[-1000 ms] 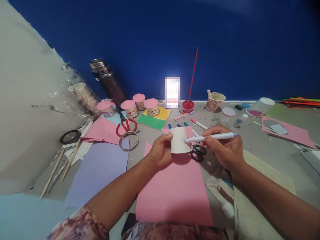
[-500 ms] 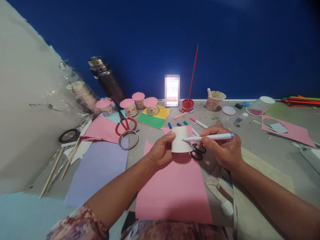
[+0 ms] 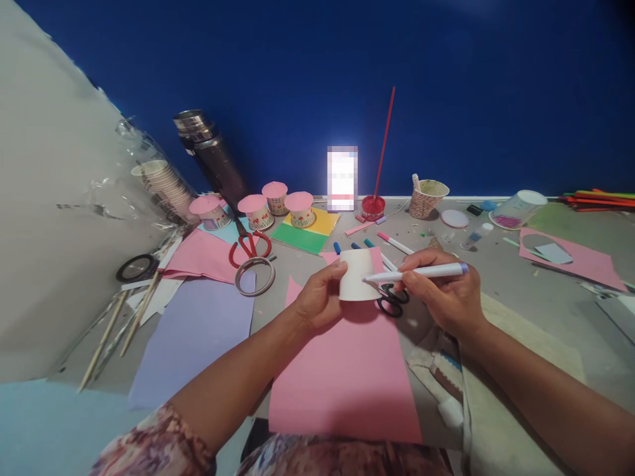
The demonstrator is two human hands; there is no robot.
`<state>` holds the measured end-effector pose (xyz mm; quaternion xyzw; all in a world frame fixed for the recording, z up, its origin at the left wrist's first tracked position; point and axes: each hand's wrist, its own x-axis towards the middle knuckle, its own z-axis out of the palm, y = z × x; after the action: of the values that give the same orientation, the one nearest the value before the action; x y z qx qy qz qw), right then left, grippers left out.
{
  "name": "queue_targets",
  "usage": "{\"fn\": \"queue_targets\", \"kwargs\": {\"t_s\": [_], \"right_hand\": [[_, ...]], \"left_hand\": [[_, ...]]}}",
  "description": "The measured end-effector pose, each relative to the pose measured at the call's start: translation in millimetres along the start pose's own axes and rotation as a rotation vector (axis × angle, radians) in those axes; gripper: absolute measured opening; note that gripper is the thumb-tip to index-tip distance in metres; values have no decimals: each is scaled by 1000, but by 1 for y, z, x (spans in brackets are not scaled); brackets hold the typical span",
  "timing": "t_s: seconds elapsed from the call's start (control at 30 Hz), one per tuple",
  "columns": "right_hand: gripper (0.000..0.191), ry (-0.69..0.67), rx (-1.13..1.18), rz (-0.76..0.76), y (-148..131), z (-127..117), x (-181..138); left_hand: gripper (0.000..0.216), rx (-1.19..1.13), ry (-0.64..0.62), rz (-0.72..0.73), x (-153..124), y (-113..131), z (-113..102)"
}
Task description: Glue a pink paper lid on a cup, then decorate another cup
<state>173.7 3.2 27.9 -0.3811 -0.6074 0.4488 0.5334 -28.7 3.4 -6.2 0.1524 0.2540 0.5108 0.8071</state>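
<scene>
My left hand (image 3: 322, 291) is closed on a plain white paper cup (image 3: 358, 276), held upside down with its wide rim downward. The thumb lies on the cup's left side; the other fingers are hidden behind it. In my right hand (image 3: 441, 287) is a white felt-tip marker (image 3: 426, 272) with a purple end, pinched between thumb and fingers. Its tip points left and meets or nearly meets the cup's side. No mark shows on the cup. Pink paper (image 3: 342, 377) lies beneath, and black-handled scissors (image 3: 393, 301) rest just right of the cup.
Several decorated cups with pink tops (image 3: 256, 211) stand at the back left near red-handled scissors (image 3: 249, 248) and a tape roll (image 3: 254, 276). A dark flask (image 3: 213, 158) leans behind them. Purple paper (image 3: 198, 337) lies left; a patterned cup (image 3: 426, 199) stands back right.
The marker tip has shifted very slightly right and down along the cup's side. Both hands keep their hold, and the cup stays nearly still.
</scene>
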Motion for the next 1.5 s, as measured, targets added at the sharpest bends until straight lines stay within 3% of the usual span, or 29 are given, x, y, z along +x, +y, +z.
{"fn": "queue_targets", "kwargs": {"t_s": [0.23, 0.57, 0.67, 0.8, 0.9, 1.1, 1.5], "right_hand": [[31, -16, -18, 28, -1, 0, 0], [19, -167, -10, 22, 1, -6, -2], [20, -115, 39, 73, 5, -6, 0], [26, 81, 156, 97, 13, -8, 9], [29, 151, 187, 84, 16, -9, 13], [27, 37, 110, 114, 18, -9, 6], [28, 21, 121, 130, 11, -4, 2]], "left_hand": [[34, -11, 11, 6, 0, 1, 1], [38, 16, 45, -23, 0, 2, -2], [41, 4, 46, -35, 0, 3, -3], [47, -10, -21, -66, -1, 6, -3], [48, -12, -55, -88, -2, 7, -2], [52, -22, -75, -107, -3, 7, -5], [45, -38, -49, -80, -2, 6, -1]]}}
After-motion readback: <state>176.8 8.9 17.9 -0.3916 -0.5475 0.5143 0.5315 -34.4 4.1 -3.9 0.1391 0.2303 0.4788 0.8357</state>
